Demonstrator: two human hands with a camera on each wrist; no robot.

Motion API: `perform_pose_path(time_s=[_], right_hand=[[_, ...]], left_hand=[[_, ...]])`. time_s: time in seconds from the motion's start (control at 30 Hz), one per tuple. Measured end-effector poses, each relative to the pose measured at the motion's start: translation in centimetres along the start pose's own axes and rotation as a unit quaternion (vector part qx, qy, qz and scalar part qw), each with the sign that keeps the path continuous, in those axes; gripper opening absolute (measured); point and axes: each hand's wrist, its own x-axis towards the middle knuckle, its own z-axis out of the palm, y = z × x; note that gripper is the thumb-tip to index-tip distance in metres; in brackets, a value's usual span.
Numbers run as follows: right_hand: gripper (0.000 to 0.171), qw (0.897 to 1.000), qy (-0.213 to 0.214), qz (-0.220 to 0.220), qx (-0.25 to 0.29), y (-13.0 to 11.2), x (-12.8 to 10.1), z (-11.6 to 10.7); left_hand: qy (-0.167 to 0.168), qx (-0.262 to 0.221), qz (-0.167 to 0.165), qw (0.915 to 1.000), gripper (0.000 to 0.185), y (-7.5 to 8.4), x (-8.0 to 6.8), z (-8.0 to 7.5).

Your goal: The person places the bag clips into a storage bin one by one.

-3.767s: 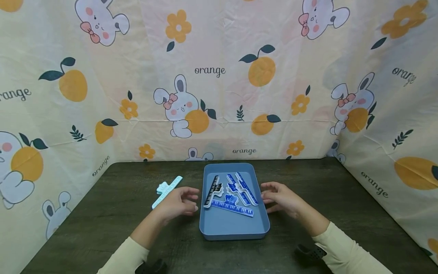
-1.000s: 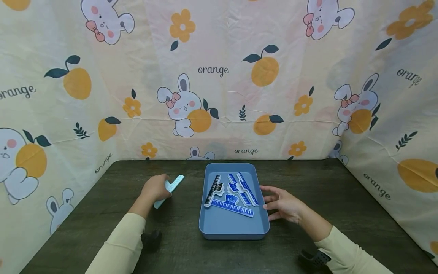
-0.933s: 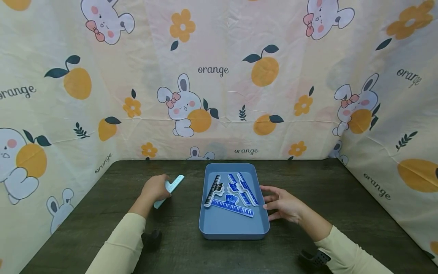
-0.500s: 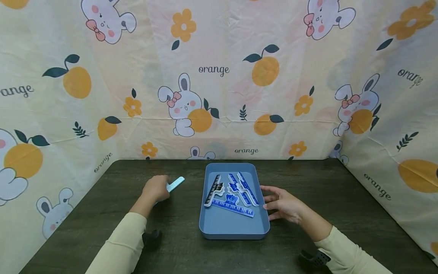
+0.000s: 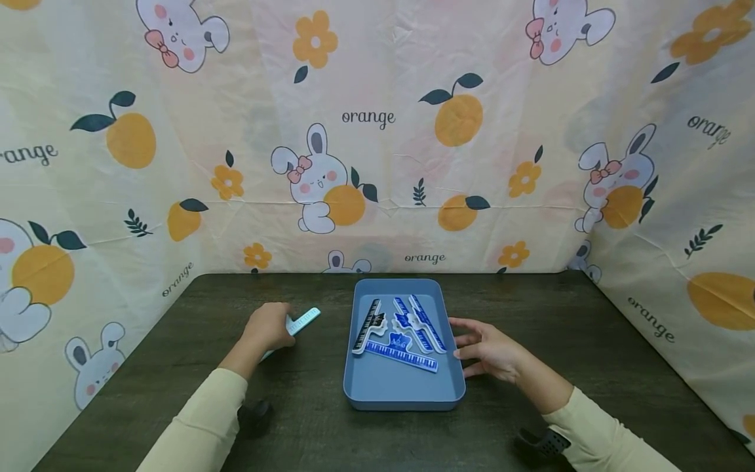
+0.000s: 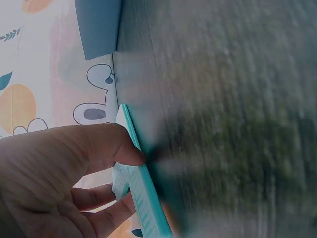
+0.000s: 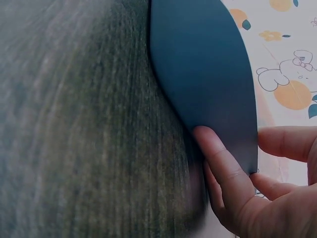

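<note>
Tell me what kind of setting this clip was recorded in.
Most likely a makeshift tabletop recording booth, not a lived-in room. A cartoon rabbit-and-orange cloth is hung as a backdrop on three sides of a dark wood-grain table, and the only items are a blue tray of rulers and a teal ruler.

Cream long sleeves (image 5: 200,426), black wrist straps (image 5: 539,444).

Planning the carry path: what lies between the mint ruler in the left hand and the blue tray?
In the head view, only bare dark table separates the mint ruler, pinched by the left hand, from the blue tray.
</note>
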Motion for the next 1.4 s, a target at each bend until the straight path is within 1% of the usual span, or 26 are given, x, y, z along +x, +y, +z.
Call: perform_pose_path(time_s=[0.17,0.4,0.67,1.03,1.4], right_hand=[[0.076,1.0,0.002,0.001,-0.001,-0.1,-0.1,0.0],[0.076,1.0,0.005,0.003,0.0,-0.2,-0.1,0.0],[0.075,1.0,0.013,0.004,-0.003,-0.2,-0.1,0.1],[0.075,1.0,0.01,0.002,-0.003,-0.1,-0.1,0.1],[0.075,1.0,0.01,0.001,0.0,0.1,-0.1,0.1]], left_hand=[[0.005,0.0,0.011,0.9999,0.038,0.1,-0.4,-0.1],[0.002,-0.01,0.009,0.9999,0.04,0.4,-0.8,-0.3],[0.028,-0.021,0.022,0.9991,0.042,0.9,-1.5,-0.8],[0.048,-0.018,0.028,0.9983,0.045,2.2,-2.3,-1.6],[0.06,-0.022,0.053,0.9965,0.048,3.7,-3.1,-2.6]])
